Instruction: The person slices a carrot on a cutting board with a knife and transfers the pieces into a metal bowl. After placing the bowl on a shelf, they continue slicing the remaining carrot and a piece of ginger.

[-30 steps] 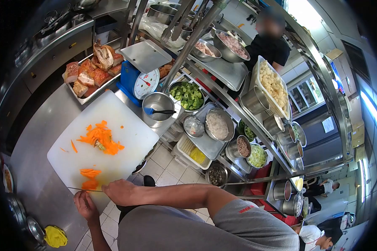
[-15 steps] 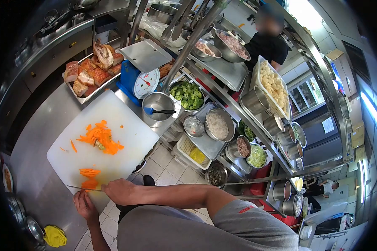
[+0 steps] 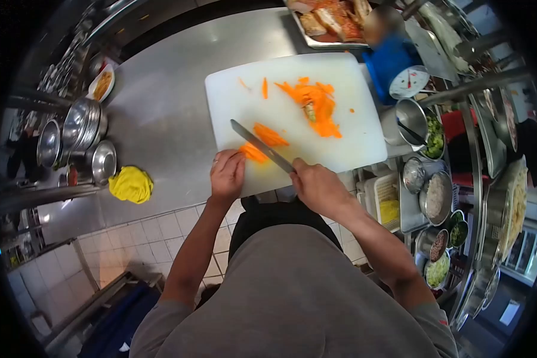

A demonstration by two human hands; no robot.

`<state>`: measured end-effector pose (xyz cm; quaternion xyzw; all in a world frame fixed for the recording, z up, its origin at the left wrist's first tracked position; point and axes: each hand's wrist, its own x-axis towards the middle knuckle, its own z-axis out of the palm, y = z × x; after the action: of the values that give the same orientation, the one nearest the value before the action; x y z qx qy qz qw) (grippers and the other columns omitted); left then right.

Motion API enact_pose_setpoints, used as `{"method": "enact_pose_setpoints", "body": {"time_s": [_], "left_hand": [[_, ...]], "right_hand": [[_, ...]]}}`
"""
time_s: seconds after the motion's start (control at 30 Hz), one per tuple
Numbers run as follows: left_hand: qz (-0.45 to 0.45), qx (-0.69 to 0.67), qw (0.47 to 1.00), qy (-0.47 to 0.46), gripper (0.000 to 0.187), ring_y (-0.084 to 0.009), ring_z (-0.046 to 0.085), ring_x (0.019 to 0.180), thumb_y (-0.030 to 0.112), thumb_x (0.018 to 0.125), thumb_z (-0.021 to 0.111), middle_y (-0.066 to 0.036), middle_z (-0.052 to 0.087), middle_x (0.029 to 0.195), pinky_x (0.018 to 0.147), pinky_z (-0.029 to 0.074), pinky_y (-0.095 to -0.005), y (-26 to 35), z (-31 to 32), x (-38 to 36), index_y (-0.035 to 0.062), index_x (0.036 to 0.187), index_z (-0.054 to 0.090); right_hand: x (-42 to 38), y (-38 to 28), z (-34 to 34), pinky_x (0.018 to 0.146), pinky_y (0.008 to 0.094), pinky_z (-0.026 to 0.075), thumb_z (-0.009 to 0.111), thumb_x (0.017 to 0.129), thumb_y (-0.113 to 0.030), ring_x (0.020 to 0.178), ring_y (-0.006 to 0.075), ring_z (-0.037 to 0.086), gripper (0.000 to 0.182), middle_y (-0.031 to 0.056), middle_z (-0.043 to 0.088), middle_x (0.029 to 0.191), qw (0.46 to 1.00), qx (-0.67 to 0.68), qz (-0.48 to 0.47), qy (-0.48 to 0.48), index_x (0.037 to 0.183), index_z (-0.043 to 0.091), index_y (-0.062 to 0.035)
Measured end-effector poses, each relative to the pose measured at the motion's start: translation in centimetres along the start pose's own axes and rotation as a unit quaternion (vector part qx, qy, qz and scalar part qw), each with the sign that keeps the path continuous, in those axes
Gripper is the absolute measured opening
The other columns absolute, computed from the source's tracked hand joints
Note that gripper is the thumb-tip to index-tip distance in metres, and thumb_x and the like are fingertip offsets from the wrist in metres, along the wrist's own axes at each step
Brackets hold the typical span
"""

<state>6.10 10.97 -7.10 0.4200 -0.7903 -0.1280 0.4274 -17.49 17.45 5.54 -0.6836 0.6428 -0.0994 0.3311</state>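
Observation:
In my right hand point(image 3: 317, 186) I grip the handle of a long kitchen knife point(image 3: 258, 143). Its blade lies slantwise over the near left part of the white cutting board point(image 3: 364, 140). My left hand point(image 3: 227, 172) has its fingers curled at the board's near edge, pressed on orange carrot slices point(image 3: 254, 153) left of the blade. More carrot slices point(image 3: 271, 135) lie fanned out just across the blade. Farther back on the board sits a larger heap of sliced carrot point(image 3: 321, 110) with a pale-green stem end on it. A few stray strips lie at the far left.
A blue scale point(image 3: 394, 59) and a steel pot point(image 3: 407, 110) with a brush stand right of the board. Behind is a tray of roasted meat point(image 3: 331, 24). Leftward lie a yellow cloth point(image 3: 131, 185) and stacked metal bowls point(image 3: 82, 125). Food bowls fill the right shelves.
My view has swung left and now looks straight down, so the board appears farther right and the shelves at the edge. Both hands stay at the carrot slices, with the blade now more visible.

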Motion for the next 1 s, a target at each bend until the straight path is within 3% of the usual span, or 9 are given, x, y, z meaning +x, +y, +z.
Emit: {"method": "enact_pose_setpoints", "body": {"time_s": [0.07,0.17,0.47,0.67,1.0], "left_hand": [[-0.006,-0.020,1.000,0.007,0.011,-0.0339,0.066,0.091,-0.003,0.084,0.071,-0.015,0.068,0.098,0.083,0.054,-0.0423,0.9,-0.1,0.4,-0.0004,0.094,0.070],[-0.006,-0.017,1.000,0.009,0.011,-0.0341,0.066,0.091,-0.003,0.084,0.071,-0.015,0.068,0.099,0.083,0.054,-0.0417,1.1,-0.3,0.6,-0.0008,0.094,0.070],[-0.004,-0.010,1.000,0.006,0.011,-0.0340,0.066,0.091,-0.003,0.084,0.072,-0.015,0.068,0.099,0.083,0.055,-0.0411,1.0,-0.5,0.5,-0.0023,0.095,0.069],[-0.004,-0.016,1.000,0.007,0.011,-0.0339,0.067,0.092,-0.003,0.084,0.072,-0.015,0.069,0.099,0.084,0.055,-0.0411,1.0,-0.6,0.4,-0.0021,0.095,0.070],[-0.016,-0.027,0.999,0.015,0.011,-0.0322,0.068,0.091,-0.002,0.083,0.074,-0.014,0.070,0.098,0.083,0.055,-0.0402,0.9,-0.3,0.3,0.0000,0.094,0.071]], "right_hand": [[-0.6,-0.1,-0.7,0.068,0.0556,0.056,0.053,0.098,-0.011,0.070,0.0476,0.068,0.017,0.0277,0.066,0.071,0.999,-0.008,-0.042,0.030,0.097,0.058,0.0048],[-0.8,-0.4,-0.7,0.067,0.0568,0.052,0.057,0.099,-0.012,0.074,0.0496,0.065,0.015,0.0275,0.065,0.072,0.999,-0.002,-0.038,0.007,0.097,0.052,0.0029],[-1.0,-0.8,0.0,0.066,0.0560,0.056,0.055,0.096,-0.010,0.070,0.0472,0.068,0.014,0.0279,0.065,0.070,0.998,-0.033,-0.060,0.008,0.095,0.057,0.0047],[-0.6,-1.6,-0.6,0.066,0.0576,0.053,0.058,0.098,-0.012,0.072,0.0486,0.066,0.016,0.0265,0.065,0.070,0.998,-0.049,-0.025,-0.036,0.096,0.053,0.0033],[3.0,-2.0,2.2,0.066,0.0581,0.054,0.055,0.100,-0.015,0.071,0.0499,0.066,0.019,0.0278,0.065,0.071,0.999,-0.030,-0.029,-0.015,0.095,0.054,0.0030]]}}
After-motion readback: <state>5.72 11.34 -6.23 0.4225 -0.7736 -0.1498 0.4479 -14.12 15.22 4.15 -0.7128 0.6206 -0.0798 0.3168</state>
